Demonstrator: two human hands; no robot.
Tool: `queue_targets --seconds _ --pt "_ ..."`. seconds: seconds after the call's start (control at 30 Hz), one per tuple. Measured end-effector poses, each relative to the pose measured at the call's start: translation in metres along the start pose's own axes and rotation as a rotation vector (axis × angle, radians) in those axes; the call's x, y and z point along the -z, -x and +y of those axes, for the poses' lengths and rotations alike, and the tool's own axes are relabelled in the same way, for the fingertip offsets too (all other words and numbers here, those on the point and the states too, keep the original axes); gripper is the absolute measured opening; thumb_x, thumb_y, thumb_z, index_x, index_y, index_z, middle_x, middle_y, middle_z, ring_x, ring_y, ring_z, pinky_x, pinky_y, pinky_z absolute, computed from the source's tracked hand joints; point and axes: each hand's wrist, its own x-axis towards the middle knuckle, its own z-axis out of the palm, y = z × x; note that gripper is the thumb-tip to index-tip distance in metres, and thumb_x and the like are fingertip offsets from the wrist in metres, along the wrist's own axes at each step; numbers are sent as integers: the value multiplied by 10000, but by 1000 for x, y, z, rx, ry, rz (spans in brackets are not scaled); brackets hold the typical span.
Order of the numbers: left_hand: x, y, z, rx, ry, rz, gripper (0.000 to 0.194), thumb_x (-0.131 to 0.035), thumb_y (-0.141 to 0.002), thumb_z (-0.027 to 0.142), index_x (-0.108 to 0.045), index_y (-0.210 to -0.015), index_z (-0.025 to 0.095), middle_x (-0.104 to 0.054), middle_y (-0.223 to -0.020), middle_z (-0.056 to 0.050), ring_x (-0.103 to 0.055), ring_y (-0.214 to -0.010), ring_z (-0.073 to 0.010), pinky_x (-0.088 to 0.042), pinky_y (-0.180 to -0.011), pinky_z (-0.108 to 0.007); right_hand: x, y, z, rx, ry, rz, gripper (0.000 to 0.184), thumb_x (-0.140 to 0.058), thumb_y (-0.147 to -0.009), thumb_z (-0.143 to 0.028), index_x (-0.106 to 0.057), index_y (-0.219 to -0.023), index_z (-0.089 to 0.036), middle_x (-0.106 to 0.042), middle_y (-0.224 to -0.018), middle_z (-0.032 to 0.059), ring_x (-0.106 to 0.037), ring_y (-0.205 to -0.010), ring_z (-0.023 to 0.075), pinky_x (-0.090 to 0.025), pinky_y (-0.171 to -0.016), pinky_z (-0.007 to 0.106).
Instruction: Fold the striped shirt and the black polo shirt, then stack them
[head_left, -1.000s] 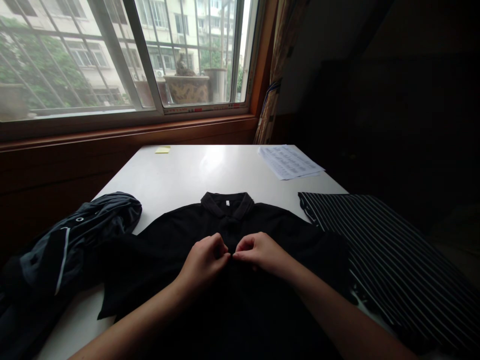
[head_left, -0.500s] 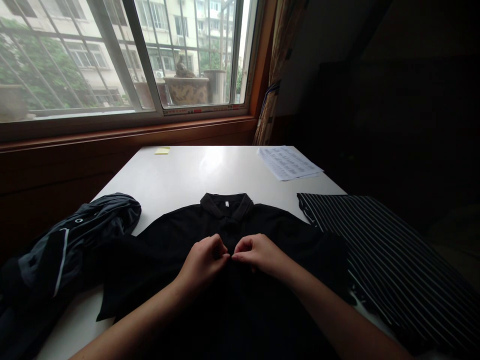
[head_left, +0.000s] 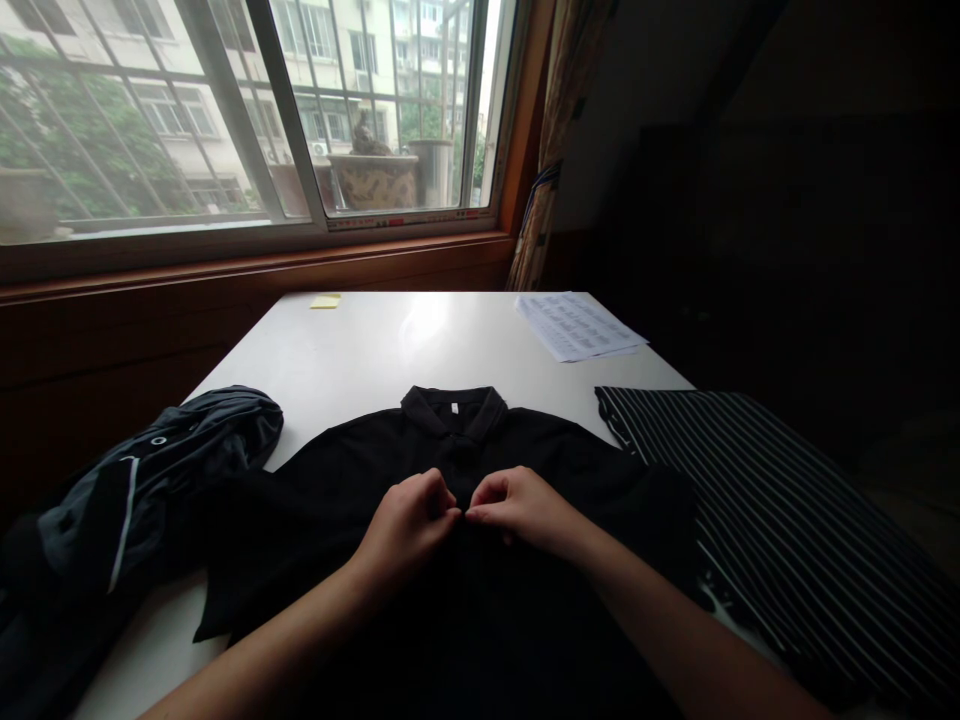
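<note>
Almost nothing shifts from half a second ago: your left hand (head_left: 411,512) and right hand (head_left: 523,508) stay in place, nearly meeting. Each of yours has thumb and fingertips pinching the black, short-sleeved collared shirt (head_left: 559,440) at its front; cloth or button, you cannot tell. The shirt lies spread beneath both, collar just beyond them, on the white rectangular worktop (head_left: 352,345).
</note>
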Motion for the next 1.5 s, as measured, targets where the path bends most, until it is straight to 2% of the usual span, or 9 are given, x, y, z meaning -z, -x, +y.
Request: queue_targets --seconds 1.07,1.5 --pt "-1 1 1 -43 -113 1 80 -627 -814 191 -573 -757 205 -617 -743 -5 -572 -710 -169 -387 -608 -255 2 1 -4 4 -11 -14 195 -739 -739 -332 -753 -792 -145 -679 -648 7 -545 -453 96 -376 -426 200" --pt "0 2 2 -49 -164 1 117 -620 -801 162 -532 -743 210 -613 -777 -13 -562 -776 -190 -398 -673 -288 2 1 -2 18 5 -13 201 -734 -749 -338 -754 -796 -143 -678 -649 10 -548 -449 93 -373 -422 194"
